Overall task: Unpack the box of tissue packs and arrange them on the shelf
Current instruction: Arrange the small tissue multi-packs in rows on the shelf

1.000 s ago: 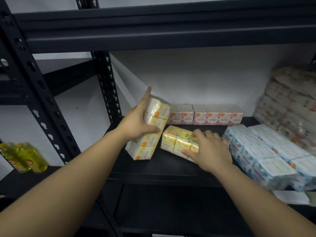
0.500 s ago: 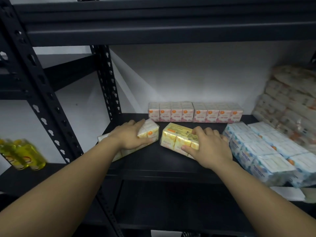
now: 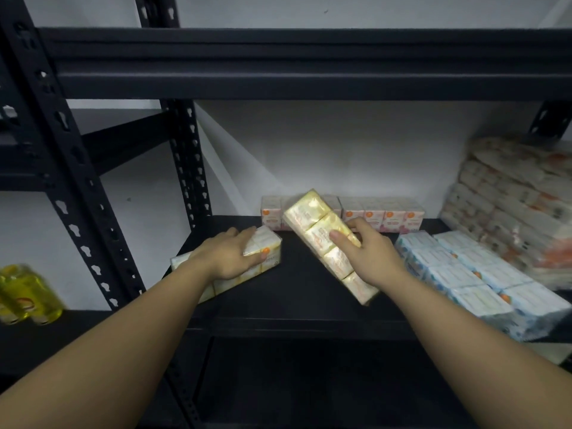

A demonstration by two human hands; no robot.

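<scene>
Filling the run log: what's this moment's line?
left hand: on pale pack, shelf | right hand: holds yellow tissue pack tilted

A yellow tissue pack (image 3: 328, 243), a long wrapped strip of several small packets end to end, is tilted up off the shelf (image 3: 297, 292), its far end raised toward the back wall and its near end low; the right hand (image 3: 368, 252) grips it round the middle. A second, paler pack (image 3: 263, 255) of the same kind lies flat at the shelf's left end, slanted toward the front corner, with the left hand (image 3: 229, 258) resting on top of it. Along the back wall a row of pink packs (image 3: 383, 216) stands upright. To the right lie blue packs (image 3: 458, 274) in rows, beside a blurred stack of wrapped packs (image 3: 510, 205).
</scene>
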